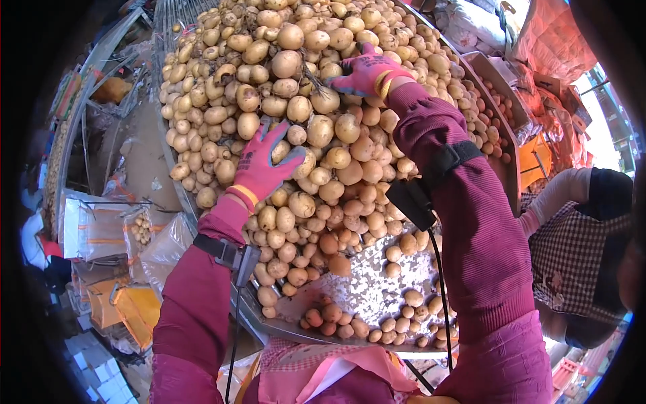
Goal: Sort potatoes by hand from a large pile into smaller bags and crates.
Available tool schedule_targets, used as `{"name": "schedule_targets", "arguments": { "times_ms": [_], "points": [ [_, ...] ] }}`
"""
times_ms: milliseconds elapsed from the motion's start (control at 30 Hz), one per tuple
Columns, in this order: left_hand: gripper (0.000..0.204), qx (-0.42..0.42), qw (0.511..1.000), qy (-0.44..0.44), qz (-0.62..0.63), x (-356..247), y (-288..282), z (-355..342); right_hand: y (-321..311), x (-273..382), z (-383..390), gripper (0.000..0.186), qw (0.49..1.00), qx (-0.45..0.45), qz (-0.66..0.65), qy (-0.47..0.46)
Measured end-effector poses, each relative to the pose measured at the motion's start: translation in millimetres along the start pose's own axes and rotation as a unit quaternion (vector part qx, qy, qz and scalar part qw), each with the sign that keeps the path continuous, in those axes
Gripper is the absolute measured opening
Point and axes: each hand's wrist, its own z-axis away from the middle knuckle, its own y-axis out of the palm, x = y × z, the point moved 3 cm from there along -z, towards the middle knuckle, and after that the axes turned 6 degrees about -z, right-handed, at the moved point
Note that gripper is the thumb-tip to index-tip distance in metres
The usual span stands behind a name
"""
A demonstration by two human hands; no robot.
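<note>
A big heap of pale yellow potatoes fills a metal-sided bin. My left hand, in a pink and grey glove, rests on the left middle of the heap with its fingers spread and nothing gripped. Farther up and to the right, my right hand, gloved alike, lies on the potatoes with fingers apart. Its fingertips are beside a dark, dry tangle of stems. Potatoes partly hide some of its fingers, and I see nothing held in it.
Several loose potatoes lie on the bin's bare metal floor close to me. The bin's wall runs up the right side. Another person in a checked apron stands at the right. Clear bags and yellow sacks are at the lower left.
</note>
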Motion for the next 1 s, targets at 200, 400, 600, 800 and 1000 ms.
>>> {"name": "schedule_targets", "arguments": {
  "times_ms": [200, 400, 600, 800, 1000],
  "points": [
    [0.079, 0.15, 0.987, 0.054, -0.033, -52, 29, 32, 43, -29, 51, 0.089, 0.993, 0.087, 0.067, 0.032],
    [0.077, 0.206, 0.929, 0.145, -0.272, -102, 90, 77, 84, -102, 162, 0.07, 0.987, 0.058, 0.053, 0.142],
    [0.068, 0.189, 0.912, 0.262, -0.252, -114, 123, 161, 156, -123, 280, 0.067, 0.965, -0.182, -0.059, 0.18],
    [0.055, 0.175, 0.895, 0.343, -0.224, -101, 146, 232, 203, -25, 397, 0.069, 0.962, -0.259, -0.073, -0.053],
    [0.054, 0.131, 0.916, 0.354, -0.134, -124, 106, 268, 236, 24, 519, 0.07, 0.96, -0.122, -0.209, -0.144]
  ]
}}
